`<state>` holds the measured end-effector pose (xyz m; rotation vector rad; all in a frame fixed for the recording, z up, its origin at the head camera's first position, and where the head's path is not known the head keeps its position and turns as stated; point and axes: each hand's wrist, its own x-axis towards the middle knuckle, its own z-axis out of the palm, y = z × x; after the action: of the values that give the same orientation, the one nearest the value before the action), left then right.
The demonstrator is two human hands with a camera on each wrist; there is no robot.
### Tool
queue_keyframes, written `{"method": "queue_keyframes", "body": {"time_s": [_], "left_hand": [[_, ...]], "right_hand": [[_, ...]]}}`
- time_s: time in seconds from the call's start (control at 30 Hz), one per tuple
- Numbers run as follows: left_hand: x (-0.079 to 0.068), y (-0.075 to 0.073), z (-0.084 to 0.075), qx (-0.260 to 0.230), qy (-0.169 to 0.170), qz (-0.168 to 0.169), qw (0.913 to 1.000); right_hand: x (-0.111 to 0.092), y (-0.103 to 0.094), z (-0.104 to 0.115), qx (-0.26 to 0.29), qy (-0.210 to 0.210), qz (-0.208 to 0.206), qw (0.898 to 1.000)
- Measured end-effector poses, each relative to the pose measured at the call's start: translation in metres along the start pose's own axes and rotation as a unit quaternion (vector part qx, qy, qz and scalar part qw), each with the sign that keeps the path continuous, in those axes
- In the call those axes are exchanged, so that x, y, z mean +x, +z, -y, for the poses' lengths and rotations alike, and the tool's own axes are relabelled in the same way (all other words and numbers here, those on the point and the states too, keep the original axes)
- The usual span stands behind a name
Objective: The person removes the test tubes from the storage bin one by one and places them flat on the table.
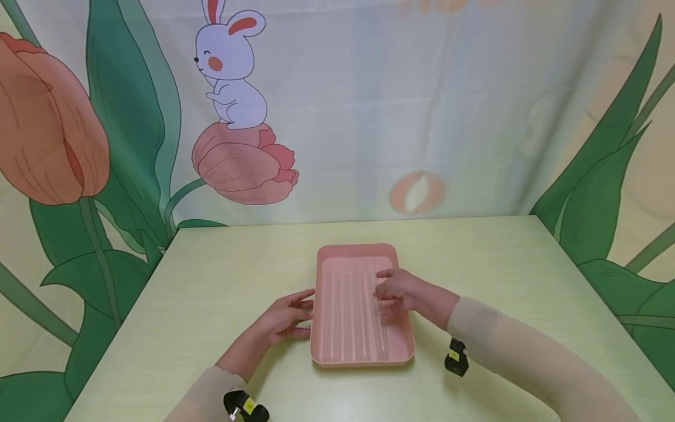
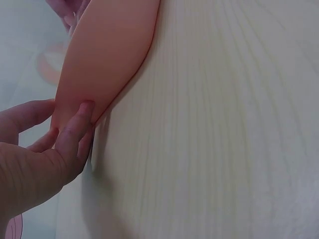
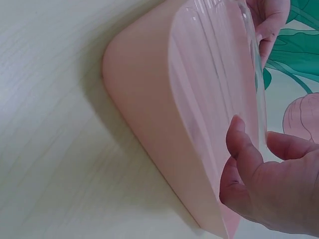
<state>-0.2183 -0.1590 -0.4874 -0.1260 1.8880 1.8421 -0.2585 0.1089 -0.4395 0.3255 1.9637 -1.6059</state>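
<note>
A pink rectangular tray (image 1: 357,251) stands on the table with several clear ridged tubes (image 1: 345,316) lying lengthwise in it, side by side. At its left wall is my left hand (image 1: 285,319), the fingertips and thumb touching the outside; in the left wrist view the thumb (image 2: 85,107) rests against the outer wall. My right hand (image 1: 398,290) reaches over the right side of the tray. Between its thumb and fingers it pinches the end of a clear tube (image 3: 260,94), which stands out along the row in the right wrist view.
The pale wood-grain table (image 1: 237,264) extends around the tray on all sides. Behind it hangs a curtain (image 1: 343,117) printed with a rabbit, tulips and leaves. Black wrist cameras (image 1: 456,357) are strapped near both sleeve cuffs.
</note>
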Motion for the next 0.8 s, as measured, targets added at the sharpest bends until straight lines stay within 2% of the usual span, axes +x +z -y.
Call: {"method": "queue_keyframes", "body": {"time_s": [0.53,0.8], "left_hand": [[0.000,0.000,0.000,-0.001,-0.001,-0.003,1.0000],[0.000,0.000,0.000,0.001,0.000,0.004,1.0000]], "right_hand": [[-0.016,-0.011,0.015,-0.008,-0.023,0.011,1.000],[-0.023,-0.026,0.021,-0.013,-0.039,0.023,0.999]]}}
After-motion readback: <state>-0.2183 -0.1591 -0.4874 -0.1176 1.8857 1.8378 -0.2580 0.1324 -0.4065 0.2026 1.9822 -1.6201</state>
